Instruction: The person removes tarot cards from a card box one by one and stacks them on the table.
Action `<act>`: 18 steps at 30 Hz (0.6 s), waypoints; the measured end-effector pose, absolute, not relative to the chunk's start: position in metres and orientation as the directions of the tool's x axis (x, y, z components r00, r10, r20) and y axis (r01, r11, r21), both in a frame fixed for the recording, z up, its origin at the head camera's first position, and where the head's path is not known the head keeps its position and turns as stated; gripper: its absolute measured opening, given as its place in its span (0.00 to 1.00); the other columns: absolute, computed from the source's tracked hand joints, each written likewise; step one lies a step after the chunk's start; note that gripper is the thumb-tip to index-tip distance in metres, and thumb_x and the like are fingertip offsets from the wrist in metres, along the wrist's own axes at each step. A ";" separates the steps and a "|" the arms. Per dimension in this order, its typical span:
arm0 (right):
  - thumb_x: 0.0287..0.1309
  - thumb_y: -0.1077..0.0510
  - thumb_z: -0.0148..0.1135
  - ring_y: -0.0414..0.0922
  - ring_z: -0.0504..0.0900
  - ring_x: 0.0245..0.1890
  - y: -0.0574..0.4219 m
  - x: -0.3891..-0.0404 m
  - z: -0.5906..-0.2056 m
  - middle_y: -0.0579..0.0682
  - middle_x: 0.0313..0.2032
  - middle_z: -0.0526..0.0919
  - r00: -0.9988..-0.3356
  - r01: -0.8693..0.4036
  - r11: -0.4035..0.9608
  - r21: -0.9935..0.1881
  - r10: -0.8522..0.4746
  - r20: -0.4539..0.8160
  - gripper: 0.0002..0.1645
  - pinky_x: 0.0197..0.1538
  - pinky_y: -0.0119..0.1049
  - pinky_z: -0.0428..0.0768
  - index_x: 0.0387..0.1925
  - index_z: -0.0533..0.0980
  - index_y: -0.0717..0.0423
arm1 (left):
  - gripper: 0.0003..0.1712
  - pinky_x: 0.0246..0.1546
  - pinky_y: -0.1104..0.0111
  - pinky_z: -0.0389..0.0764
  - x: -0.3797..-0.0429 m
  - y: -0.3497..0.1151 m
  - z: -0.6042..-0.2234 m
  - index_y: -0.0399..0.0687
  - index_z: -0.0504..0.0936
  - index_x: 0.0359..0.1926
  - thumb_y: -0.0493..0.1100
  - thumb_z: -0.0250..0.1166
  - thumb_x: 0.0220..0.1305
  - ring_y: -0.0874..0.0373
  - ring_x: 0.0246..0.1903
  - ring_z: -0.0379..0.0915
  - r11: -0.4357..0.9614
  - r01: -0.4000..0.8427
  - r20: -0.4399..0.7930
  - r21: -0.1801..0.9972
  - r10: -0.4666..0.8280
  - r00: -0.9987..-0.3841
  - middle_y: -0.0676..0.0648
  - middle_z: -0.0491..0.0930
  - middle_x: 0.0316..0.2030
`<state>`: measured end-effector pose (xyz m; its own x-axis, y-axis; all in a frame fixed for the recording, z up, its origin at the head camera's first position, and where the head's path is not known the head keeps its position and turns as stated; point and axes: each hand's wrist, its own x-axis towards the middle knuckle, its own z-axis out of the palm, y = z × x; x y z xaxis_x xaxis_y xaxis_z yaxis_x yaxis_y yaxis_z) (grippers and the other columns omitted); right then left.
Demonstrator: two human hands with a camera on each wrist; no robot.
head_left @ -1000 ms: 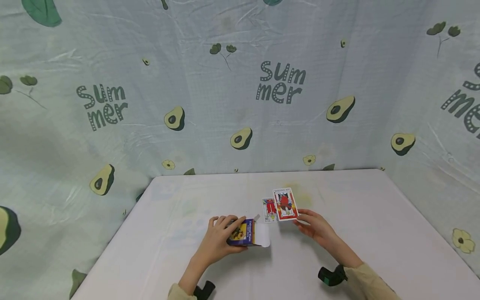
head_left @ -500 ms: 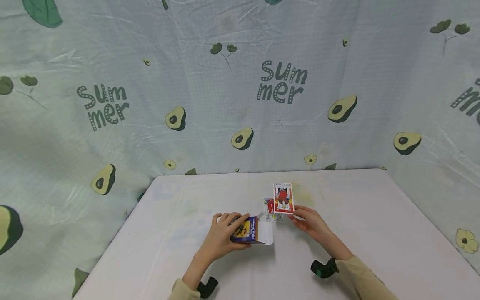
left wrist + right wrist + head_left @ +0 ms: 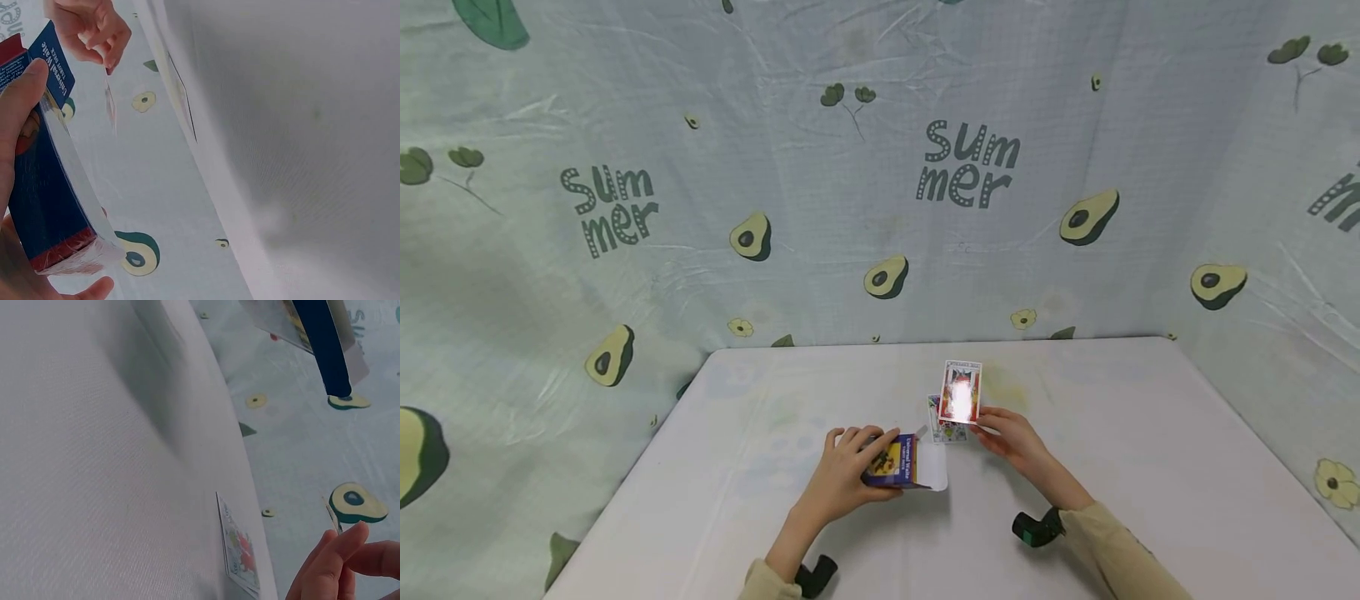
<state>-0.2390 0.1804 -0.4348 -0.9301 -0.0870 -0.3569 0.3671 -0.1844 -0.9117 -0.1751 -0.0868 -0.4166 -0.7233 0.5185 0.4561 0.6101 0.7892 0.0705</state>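
My left hand (image 3: 842,479) grips a blue and yellow tarot card box (image 3: 889,462), thumb on one side and fingers over the other. Its end flap, lettered "Universal Waite Tarot Deck" in the left wrist view (image 3: 57,69), stands open. Between the thumb and fingertips of my right hand (image 3: 1017,442), a red-and-white tarot card (image 3: 961,392) is pinched by its lower corner. Glare whitens part of the card's picture. Beneath it in the head view, partly covered, tarot cards (image 3: 953,432) lie on the table; the right wrist view shows those cards (image 3: 239,550) slightly fanned at one edge.
A white cloth covers the table (image 3: 760,500). Behind it hangs a pale curtain (image 3: 820,175) printed with avocados and "summer". Black wrist cameras sit under both forearms, the right camera (image 3: 1036,528) close over the cloth.
My right hand has moved the card up and slightly left, away from me, and tilted it into glare. The left hand with the box has shifted slightly right.
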 end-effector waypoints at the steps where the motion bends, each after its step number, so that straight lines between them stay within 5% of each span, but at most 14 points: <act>1: 0.58 0.64 0.50 0.36 0.78 0.32 0.180 -0.240 -0.435 0.50 0.36 0.76 -0.931 0.363 -0.177 -0.915 -0.090 -0.352 0.28 0.33 0.23 0.76 0.58 0.59 0.71 | 0.46 0.48 0.53 0.65 -0.175 -0.087 -0.416 0.60 0.68 0.59 0.64 0.70 0.35 0.56 0.44 0.69 0.790 0.609 0.455 0.070 0.518 -0.724 0.54 0.72 0.46; 18: 0.56 0.63 0.53 0.35 0.77 0.28 0.176 -0.250 -0.443 0.47 0.31 0.79 -0.945 0.322 -0.070 -0.944 -0.078 -0.317 0.29 0.30 0.24 0.75 0.58 0.60 0.71 | 0.46 0.48 0.53 0.65 -0.175 -0.087 -0.419 0.60 0.68 0.59 0.64 0.70 0.35 0.56 0.45 0.69 0.785 0.615 0.452 0.077 0.522 -0.724 0.54 0.72 0.46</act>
